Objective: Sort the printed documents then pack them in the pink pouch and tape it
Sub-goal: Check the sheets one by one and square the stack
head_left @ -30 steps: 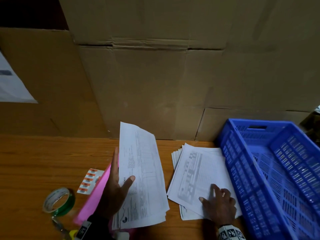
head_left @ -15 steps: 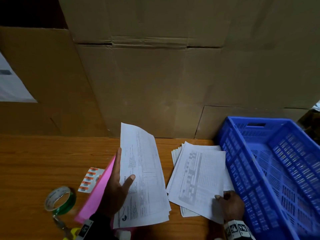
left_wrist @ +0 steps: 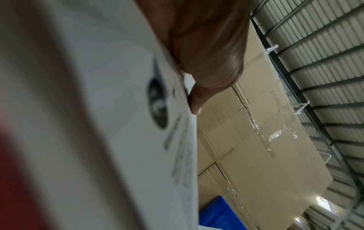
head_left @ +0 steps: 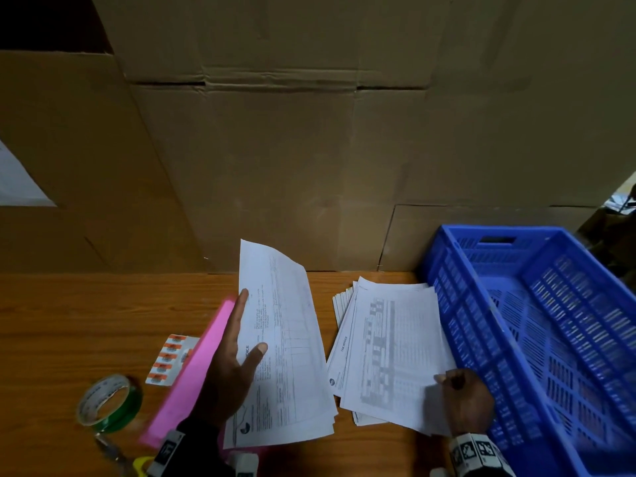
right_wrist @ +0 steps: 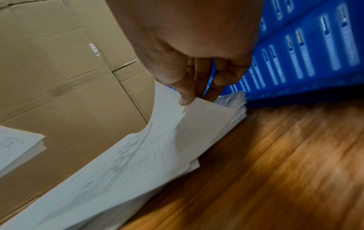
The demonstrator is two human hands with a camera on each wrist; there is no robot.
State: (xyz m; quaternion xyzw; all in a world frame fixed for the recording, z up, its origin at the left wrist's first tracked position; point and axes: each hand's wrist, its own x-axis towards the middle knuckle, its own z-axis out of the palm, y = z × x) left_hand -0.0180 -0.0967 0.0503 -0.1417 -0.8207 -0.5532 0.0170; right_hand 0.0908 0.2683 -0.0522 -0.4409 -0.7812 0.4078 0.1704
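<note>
My left hand (head_left: 237, 352) holds a sheaf of printed documents (head_left: 289, 346) tilted upright above the table, thumb on the front and fingers along the left edge; the same sheaf (left_wrist: 98, 124) fills the left wrist view. The pink pouch (head_left: 192, 373) lies under and left of that hand. My right hand (head_left: 461, 397) pinches the near right corner of the top sheet (head_left: 395, 352) of a second paper stack on the table; thumb and fingers (right_wrist: 185, 96) lift that corner off the stack (right_wrist: 138, 155). A green tape roll (head_left: 110, 401) stands at the front left.
A blue plastic crate (head_left: 550, 339) stands right of the stack, close to my right hand. Stacked cardboard boxes (head_left: 309, 149) wall off the back of the wooden table (head_left: 86, 321). A strip of orange labels (head_left: 172, 359) lies beside the pouch. Scissors (head_left: 117, 456) lie by the tape.
My right hand slid from flat on the stack to its near right corner and pinched the top sheet, lifting it slightly. The left hand and its sheaf stayed nearly still.
</note>
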